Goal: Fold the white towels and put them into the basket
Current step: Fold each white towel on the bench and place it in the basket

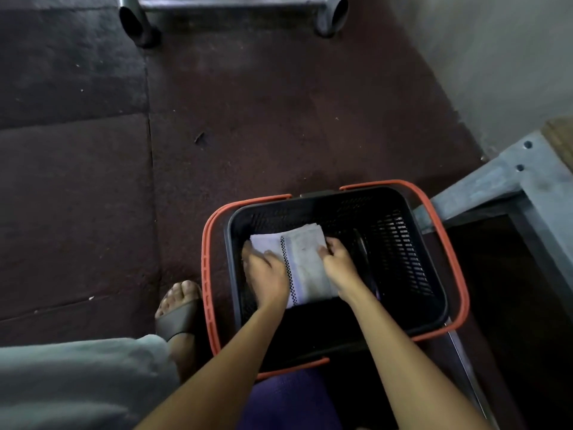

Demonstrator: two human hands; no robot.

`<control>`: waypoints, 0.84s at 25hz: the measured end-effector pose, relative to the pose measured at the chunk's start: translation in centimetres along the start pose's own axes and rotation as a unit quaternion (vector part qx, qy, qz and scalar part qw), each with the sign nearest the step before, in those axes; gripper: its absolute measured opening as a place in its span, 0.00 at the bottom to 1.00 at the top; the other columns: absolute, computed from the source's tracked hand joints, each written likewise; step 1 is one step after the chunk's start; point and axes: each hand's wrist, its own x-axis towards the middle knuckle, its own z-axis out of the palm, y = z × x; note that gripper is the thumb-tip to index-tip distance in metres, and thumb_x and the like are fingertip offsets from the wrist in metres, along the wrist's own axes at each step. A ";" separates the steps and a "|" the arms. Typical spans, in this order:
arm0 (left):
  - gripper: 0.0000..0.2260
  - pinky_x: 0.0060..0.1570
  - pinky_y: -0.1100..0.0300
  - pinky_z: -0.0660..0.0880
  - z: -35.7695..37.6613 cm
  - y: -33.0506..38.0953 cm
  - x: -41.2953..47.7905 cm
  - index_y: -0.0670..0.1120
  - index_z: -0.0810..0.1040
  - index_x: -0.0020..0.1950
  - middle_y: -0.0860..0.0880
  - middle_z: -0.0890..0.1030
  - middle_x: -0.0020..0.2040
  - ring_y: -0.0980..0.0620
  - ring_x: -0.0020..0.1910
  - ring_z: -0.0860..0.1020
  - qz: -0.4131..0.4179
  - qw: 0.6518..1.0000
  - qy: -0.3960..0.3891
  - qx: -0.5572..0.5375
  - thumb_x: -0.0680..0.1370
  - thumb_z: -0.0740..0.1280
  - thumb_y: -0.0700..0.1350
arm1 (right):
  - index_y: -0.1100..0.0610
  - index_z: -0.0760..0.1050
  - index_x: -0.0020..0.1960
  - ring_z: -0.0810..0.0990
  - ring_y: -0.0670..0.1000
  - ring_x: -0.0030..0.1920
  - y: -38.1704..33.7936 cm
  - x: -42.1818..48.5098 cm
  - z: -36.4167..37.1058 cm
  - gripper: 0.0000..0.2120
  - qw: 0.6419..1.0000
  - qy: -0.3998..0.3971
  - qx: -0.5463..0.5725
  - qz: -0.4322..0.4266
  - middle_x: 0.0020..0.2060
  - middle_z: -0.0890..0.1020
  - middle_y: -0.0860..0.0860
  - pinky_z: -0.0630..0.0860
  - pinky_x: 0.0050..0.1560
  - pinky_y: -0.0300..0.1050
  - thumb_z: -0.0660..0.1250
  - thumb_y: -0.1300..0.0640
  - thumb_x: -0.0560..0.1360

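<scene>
A folded white towel [305, 259] with a black checkered stripe lies inside the black slotted basket [400, 243], whose orange handles are folded down around the rim. Both my hands are down in the basket on the towel. My left hand [266, 270] lies on its left part, fingers spread over the cloth. My right hand [336, 256] grips the towel's right edge with curled fingers.
The basket stands on a dark reddish floor. My foot in a grey sandal [179, 308] is just left of it. A grey metal frame [508, 178] stands at the right, metal legs [139, 26] at the back, a grey wall [496, 57] top right.
</scene>
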 end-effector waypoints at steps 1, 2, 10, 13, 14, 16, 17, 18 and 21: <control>0.22 0.70 0.55 0.61 -0.6 0.0 -0.7 0.39 0.62 0.72 0.39 0.68 0.70 0.43 0.70 0.66 0.057 0.998 -0.014 0.017 0.77 0.58 0.38 | 0.54 0.69 0.66 0.76 0.55 0.59 -0.2 -0.3 -0.4 0.16 0.999 -0.010 -0.035 -0.011 0.59 0.78 0.55 0.70 0.57 0.44 0.59 0.55 0.79; 0.23 0.72 0.57 0.56 -1.0 -0.2 -1.2 0.39 0.61 0.72 0.39 0.64 0.73 0.44 0.73 0.61 0.111 0.992 -0.032 0.042 0.77 0.58 0.36 | 0.55 0.67 0.67 0.75 0.56 0.60 -0.4 -0.6 -0.8 0.17 0.996 -0.013 -0.081 -0.032 0.61 0.77 0.56 0.69 0.57 0.43 0.59 0.53 0.79; 0.26 0.73 0.53 0.37 0.1 -3.0 0.7 0.39 0.43 0.76 0.41 0.41 0.77 0.44 0.76 0.38 0.190 0.870 -0.173 0.421 0.82 0.46 0.50 | 0.60 0.69 0.69 0.69 0.53 0.70 1.4 0.0 0.0 0.32 0.773 -0.007 -0.555 -0.307 0.70 0.70 0.55 0.71 0.65 0.55 0.48 0.42 0.74; 0.27 0.72 0.54 0.36 1.5 -4.2 2.3 0.37 0.44 0.76 0.39 0.43 0.77 0.42 0.76 0.40 0.211 0.863 -0.154 0.432 0.81 0.41 0.52 | 0.59 0.47 0.77 0.47 0.51 0.77 2.8 1.4 1.1 0.41 0.781 -0.054 -0.567 -0.255 0.77 0.48 0.53 0.48 0.75 0.55 0.33 0.38 0.70; 0.30 0.71 0.54 0.35 1.8 -4.7 2.4 0.37 0.46 0.76 0.38 0.45 0.77 0.41 0.76 0.42 0.221 0.865 -0.141 0.428 0.79 0.38 0.53 | 0.59 0.43 0.77 0.43 0.50 0.77 3.2 1.8 1.4 0.41 0.788 -0.053 -0.561 -0.249 0.77 0.44 0.52 0.43 0.75 0.55 0.31 0.38 0.69; 0.32 0.70 0.54 0.36 2.3 -5.4 2.6 0.36 0.49 0.75 0.37 0.49 0.77 0.40 0.76 0.46 0.236 0.864 -0.134 0.423 0.76 0.37 0.54 | 0.60 0.45 0.76 0.47 0.51 0.77 3.7 2.4 1.9 0.40 0.792 -0.036 -0.557 -0.249 0.77 0.48 0.53 0.45 0.74 0.56 0.34 0.38 0.71; 0.31 0.71 0.52 0.38 2.4 -5.7 2.5 0.36 0.51 0.75 0.37 0.51 0.76 0.39 0.76 0.48 0.239 0.863 -0.135 0.423 0.77 0.39 0.53 | 0.61 0.50 0.76 0.52 0.52 0.77 3.9 2.6 2.1 0.39 0.785 -0.025 -0.565 -0.253 0.77 0.53 0.54 0.50 0.74 0.57 0.37 0.39 0.72; 0.30 0.72 0.49 0.42 2.6 -5.6 2.5 0.35 0.54 0.74 0.36 0.54 0.76 0.38 0.75 0.51 0.238 0.863 -0.132 0.425 0.78 0.41 0.53 | 0.61 0.53 0.75 0.56 0.53 0.76 3.8 2.8 2.1 0.38 0.780 -0.012 -0.570 -0.258 0.76 0.56 0.55 0.53 0.73 0.58 0.39 0.39 0.73; 0.27 0.73 0.48 0.43 1.8 -3.9 2.6 0.35 0.50 0.75 0.36 0.48 0.76 0.38 0.76 0.46 0.201 0.857 -0.168 0.444 0.81 0.45 0.51 | 0.57 0.42 0.77 0.43 0.50 0.77 2.6 2.5 1.5 0.37 0.781 -0.054 -0.575 -0.235 0.77 0.44 0.52 0.41 0.74 0.56 0.37 0.38 0.74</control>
